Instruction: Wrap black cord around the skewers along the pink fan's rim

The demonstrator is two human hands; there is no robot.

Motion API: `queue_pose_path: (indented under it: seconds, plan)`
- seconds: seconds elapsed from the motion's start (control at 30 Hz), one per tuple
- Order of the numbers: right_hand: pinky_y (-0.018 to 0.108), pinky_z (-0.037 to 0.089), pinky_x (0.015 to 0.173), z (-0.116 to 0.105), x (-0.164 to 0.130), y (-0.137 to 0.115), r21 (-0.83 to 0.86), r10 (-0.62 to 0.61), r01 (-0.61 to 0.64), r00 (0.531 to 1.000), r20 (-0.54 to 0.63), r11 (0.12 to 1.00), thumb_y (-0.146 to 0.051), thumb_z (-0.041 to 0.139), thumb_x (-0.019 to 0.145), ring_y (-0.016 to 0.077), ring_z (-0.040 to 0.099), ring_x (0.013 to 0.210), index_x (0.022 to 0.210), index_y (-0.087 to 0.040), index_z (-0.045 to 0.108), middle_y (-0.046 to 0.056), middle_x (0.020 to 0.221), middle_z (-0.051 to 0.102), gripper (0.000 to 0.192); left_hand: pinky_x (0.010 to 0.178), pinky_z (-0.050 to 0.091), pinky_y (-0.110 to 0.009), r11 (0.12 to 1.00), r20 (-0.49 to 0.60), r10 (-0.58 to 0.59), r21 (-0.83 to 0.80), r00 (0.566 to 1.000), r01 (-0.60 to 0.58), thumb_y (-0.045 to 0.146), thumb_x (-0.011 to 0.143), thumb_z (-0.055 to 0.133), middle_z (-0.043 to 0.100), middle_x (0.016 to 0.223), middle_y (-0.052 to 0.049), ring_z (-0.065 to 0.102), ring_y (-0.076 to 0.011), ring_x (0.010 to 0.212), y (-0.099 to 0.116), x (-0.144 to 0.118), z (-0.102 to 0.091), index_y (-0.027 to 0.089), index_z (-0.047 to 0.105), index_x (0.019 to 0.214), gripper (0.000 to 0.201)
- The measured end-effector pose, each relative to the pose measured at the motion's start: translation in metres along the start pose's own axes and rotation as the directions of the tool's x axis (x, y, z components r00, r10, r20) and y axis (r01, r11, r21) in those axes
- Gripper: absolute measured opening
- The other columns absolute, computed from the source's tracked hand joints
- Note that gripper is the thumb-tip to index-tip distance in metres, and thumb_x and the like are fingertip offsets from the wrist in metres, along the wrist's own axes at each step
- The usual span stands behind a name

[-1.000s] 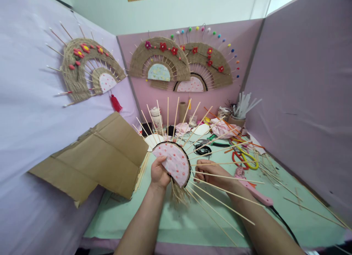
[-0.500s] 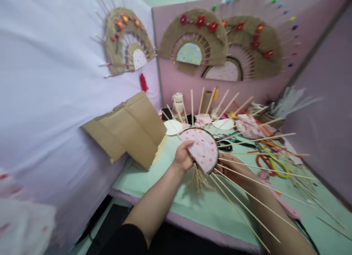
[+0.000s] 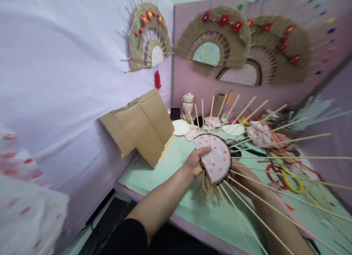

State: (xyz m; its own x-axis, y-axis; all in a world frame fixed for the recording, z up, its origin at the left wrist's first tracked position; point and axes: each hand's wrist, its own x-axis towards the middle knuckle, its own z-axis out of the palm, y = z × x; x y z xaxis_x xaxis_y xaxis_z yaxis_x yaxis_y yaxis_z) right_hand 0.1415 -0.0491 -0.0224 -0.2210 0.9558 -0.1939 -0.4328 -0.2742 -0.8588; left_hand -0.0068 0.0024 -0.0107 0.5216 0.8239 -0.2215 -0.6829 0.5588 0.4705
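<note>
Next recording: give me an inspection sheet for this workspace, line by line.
Surface: green table, pink front edge.
Job's things: half-round fan frame, spotted pink cloth centre, wooden sticks radiating, loose twine hanging below.
Clutter: cardboard leaning at left; white discs, scissors, cloth scraps.
Grips: left hand grips the frame's edge; right hand mostly hidden behind the sticks, grip unclear.
Cables: black coil behind the frame, blurred.
Surroundings: purple partition walls, finished woven fans hung on them.
</note>
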Motion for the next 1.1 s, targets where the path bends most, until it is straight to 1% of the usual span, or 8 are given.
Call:
queue_pose_path:
  seconds: [0.1,0.23,0.33,0.43,0.6,0.77,0.93,1.1]
  plan:
    - [0.027,0.045,0.057,-0.001,0.000,-0.003,0.007,0.006,-0.006,1.000,-0.001,1.000,-0.022,0.066,0.069,0.0125,0.052,0.053,0.068,-0.017,0.060,-0.001,0.055,0.056,0.008,0.087,0.047,-0.035,1.000,-0.038,0.007,0.008,0.999,-0.007,0.010,0.072,0.054,0.070,0.069,-0.008,0.067,-0.0188,0.065,0.003,0.002,-0.003,0.008,0.064,0.080,0.013]
    - [0.025,0.042,0.056,-0.003,-0.002,-0.008,0.044,-0.038,0.038,0.999,0.003,0.998,-0.023,0.066,0.069,0.0102,0.048,0.054,0.064,-0.016,0.055,-0.001,0.058,0.054,0.013,0.092,0.044,-0.039,0.998,0.056,0.055,0.000,0.997,-0.055,0.017,0.073,0.055,0.071,0.081,-0.011,0.066,-0.0242,0.084,0.006,0.003,-0.007,0.007,0.063,0.087,0.019]
    - [0.024,0.039,0.054,-0.004,-0.005,-0.011,0.066,-0.073,0.073,0.997,-0.004,0.995,-0.020,0.066,0.067,0.0086,0.044,0.051,0.060,-0.017,0.049,-0.003,0.056,0.049,0.019,0.094,0.041,-0.045,1.000,0.161,0.018,0.016,0.987,-0.021,0.022,0.073,0.055,0.068,0.098,-0.015,0.060,-0.0295,0.100,0.008,0.000,-0.008,0.007,0.061,0.098,0.029]
    - [0.026,0.039,0.054,-0.008,-0.007,-0.017,0.151,-0.184,0.186,0.983,-0.029,0.971,-0.025,0.063,0.069,0.0088,0.041,0.049,0.058,-0.019,0.043,-0.005,0.052,0.042,0.024,0.091,0.043,-0.047,1.000,0.207,0.005,0.024,0.978,-0.011,0.025,0.073,0.056,0.066,0.103,-0.016,0.057,-0.0311,0.104,0.010,-0.004,-0.008,0.009,0.059,0.104,0.035]
    - [0.025,0.040,0.055,-0.016,-0.012,-0.034,0.361,-0.377,0.391,0.919,-0.112,0.847,-0.028,0.058,0.073,0.0082,0.031,0.044,0.055,-0.019,0.032,-0.006,0.049,0.029,0.033,0.085,0.047,-0.046,0.999,0.247,0.042,0.005,0.968,-0.045,0.027,0.070,0.060,0.066,0.102,-0.014,0.058,-0.0319,0.103,0.014,-0.006,-0.007,0.013,0.057,0.109,0.041]
    - [0.022,0.038,0.049,-0.020,-0.012,-0.037,0.383,-0.349,0.355,0.933,-0.087,0.853,-0.024,0.060,0.072,0.0078,0.032,0.046,0.057,-0.020,0.036,-0.006,0.051,0.029,0.028,0.085,0.047,-0.048,0.999,0.212,0.041,0.008,0.976,-0.044,0.030,0.072,0.058,0.066,0.101,-0.015,0.057,-0.0322,0.103,0.018,-0.006,-0.008,0.013,0.058,0.110,0.041]
    - [0.025,0.042,0.056,-0.024,-0.002,-0.026,0.282,-0.262,0.259,0.965,-0.028,0.924,-0.029,0.059,0.072,0.0085,0.039,0.049,0.058,-0.020,0.040,-0.005,0.052,0.034,0.026,0.082,0.048,-0.048,0.998,0.192,0.056,0.019,0.980,-0.061,0.035,0.073,0.055,0.066,0.102,-0.015,0.057,-0.0331,0.103,0.019,-0.007,-0.007,0.013,0.056,0.114,0.046]
    - [0.025,0.042,0.059,-0.024,0.004,-0.020,0.314,-0.177,0.176,0.984,-0.025,0.933,-0.026,0.061,0.072,0.0087,0.044,0.051,0.060,-0.019,0.045,-0.005,0.052,0.043,0.021,0.080,0.050,-0.043,0.997,0.128,0.067,0.041,0.989,-0.073,0.035,0.074,0.054,0.068,0.098,-0.014,0.061,-0.0308,0.096,0.017,-0.004,-0.010,0.012,0.058,0.110,0.043]
